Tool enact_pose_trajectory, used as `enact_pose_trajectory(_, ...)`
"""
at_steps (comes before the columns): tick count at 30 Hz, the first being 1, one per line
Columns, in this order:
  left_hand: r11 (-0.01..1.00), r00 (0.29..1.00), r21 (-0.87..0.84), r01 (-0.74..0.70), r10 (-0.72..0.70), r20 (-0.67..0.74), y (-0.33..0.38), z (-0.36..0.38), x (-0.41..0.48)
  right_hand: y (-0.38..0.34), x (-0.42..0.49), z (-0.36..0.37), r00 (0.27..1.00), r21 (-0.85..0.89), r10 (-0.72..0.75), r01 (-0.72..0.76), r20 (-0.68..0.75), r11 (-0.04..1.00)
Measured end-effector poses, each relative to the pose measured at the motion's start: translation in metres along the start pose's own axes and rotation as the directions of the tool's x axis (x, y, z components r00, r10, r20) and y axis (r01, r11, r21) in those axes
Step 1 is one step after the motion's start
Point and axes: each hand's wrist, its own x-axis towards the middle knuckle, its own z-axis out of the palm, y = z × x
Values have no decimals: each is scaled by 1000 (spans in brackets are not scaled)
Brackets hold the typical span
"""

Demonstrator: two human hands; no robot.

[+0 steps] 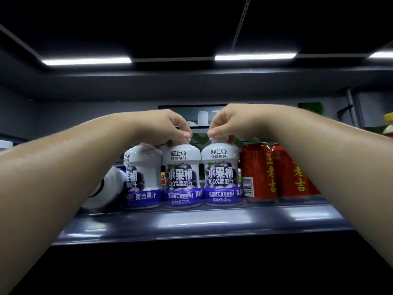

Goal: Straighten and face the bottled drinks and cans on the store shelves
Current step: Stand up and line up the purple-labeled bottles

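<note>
Left hand: the left hand (pixel 168 124) reaches up from the left, its fingertips and thumb pinching the top of the middle juice bottle (pixel 181 177).
Right hand: the right hand (pixel 229 122) does the same on the right juice bottle (pixel 222 175), fingers curled over the top, so the cap is hidden.
Gripped bottles: both stand upright near the shelf's front edge, touching or nearly so, with their purple grape labels facing out.
Left juice bottle: the left juice bottle (pixel 143 173) stands just beside the middle one, its label turned partly away to the left.
White bottle: a white bottle (pixel 106 188) lies on its side towards the left end of the shelf, partly behind the left forearm.
Red cans: the red cans (pixel 258 173) stand upright just right of the gripped bottles; one shows its barcode rather than its front.
Shelf: the shelf (pixel 191 222) is dark, with a glossy front lip.
Handling: the bottles look full, so fairly heavy for their squat size, and stiff, with smooth sleeves that may slip. The top is a sound place to twist from. For lifting, the narrow waist below the shoulder would probably hold better.
Risk: a turning bottle could nudge its close neighbours.
</note>
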Motion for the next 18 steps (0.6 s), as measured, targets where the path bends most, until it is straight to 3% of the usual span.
enact_pose_trajectory(7,999,1000,47,-3,3,9,-3,2,0,0,3,4,999,18,44,-45,31,999)
enact_pose_trajectory(10,994,1000,109,-21,20,18,2,0,-8,-12,1,1,996,-84,76,-72,52,994)
enact_pose_trajectory(14,997,998,66,-38,41,-50,-7,-16,-29,-42,7,7,998,-66,-38,35,-53,997)
enact_pose_trajectory(18,994,996,112,15,-4,-93,-33,-44,-61,-81,15,23,983,-32,-181,180,-41,983)
